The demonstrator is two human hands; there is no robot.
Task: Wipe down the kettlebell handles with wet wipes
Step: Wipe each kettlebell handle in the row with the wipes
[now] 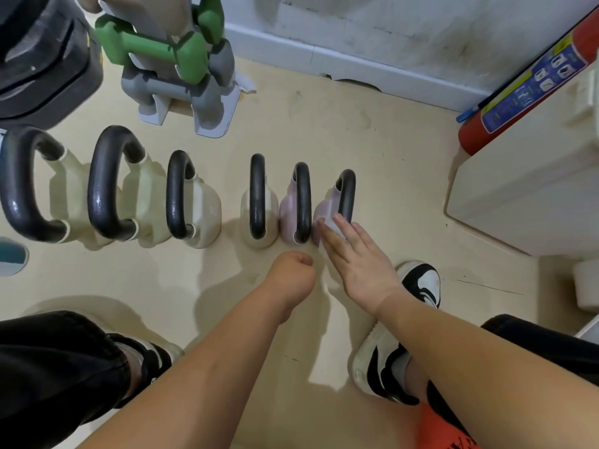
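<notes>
Right hand [356,260] lay flat with its fingers straight and slightly spread, pressing a white wet wipe [331,224] against the near end of the rightmost kettlebell [324,205]. The wipe showed between the fingers, just where the black handle [346,196] met the pale pink body. Left hand [291,277] hovered just beside it, a little nearer the person, curled into a fist with nothing visible in it and touching no kettlebell.

Six kettlebells stood upright in a row on the beige floor [372,140], the row running left to right in front of the person. Every handle arched upward toward the camera, and each arch's long axis ran away from the person — near end to far end — so the handles lay side by side, parallel. The pink neighbour [287,215] stood touching or almost touching the rightmost one; the cream kettlebell [246,205] stood just left of that. After a gap came three larger cream ones [207,202], their handles tilted more to the left in this wide view.

Beyond the row stood a grey rack [210,102] holding green dumbbells [155,47]. A red fire extinguisher [525,82] leaned at the right beside a white cabinet [518,189]. Black-and-white shoes [421,280] — one each side — rested on the floor.
</notes>
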